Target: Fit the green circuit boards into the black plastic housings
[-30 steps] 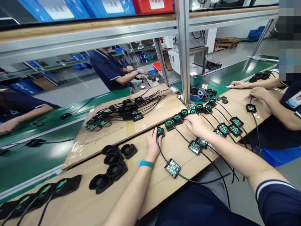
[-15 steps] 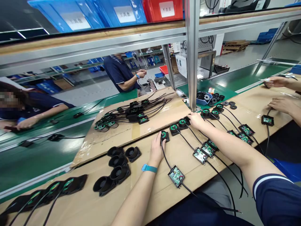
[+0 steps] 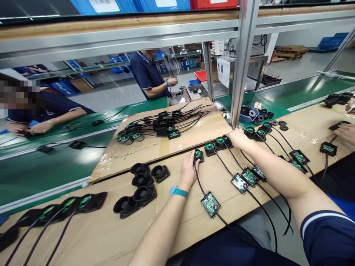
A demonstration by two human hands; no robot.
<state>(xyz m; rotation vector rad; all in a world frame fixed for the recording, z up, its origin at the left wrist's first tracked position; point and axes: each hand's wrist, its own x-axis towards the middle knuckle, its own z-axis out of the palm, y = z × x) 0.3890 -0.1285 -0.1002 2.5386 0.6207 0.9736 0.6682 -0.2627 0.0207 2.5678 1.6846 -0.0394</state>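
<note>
My left hand is closed round the side of a black round housing with a green circuit board in its top. A cable runs from it to an open black box with a circuit board, near the front edge. To the right, two similar housings stand side by side, cabled to open boxes. My right hand is at the right end of that row, its fingers closed on another black housing, mostly hidden by the hand.
Several black housings and a cabled row lie left on the cardboard. Behind is a pile of cabled boards. A metal post rises ahead. At right, a co-worker's hand touches another unit; two other people work beyond.
The view has shifted, so the bench appears slightly higher and further right. Both my hands stay at the same housings. The co-worker's hand at right has moved to a round unit.
</note>
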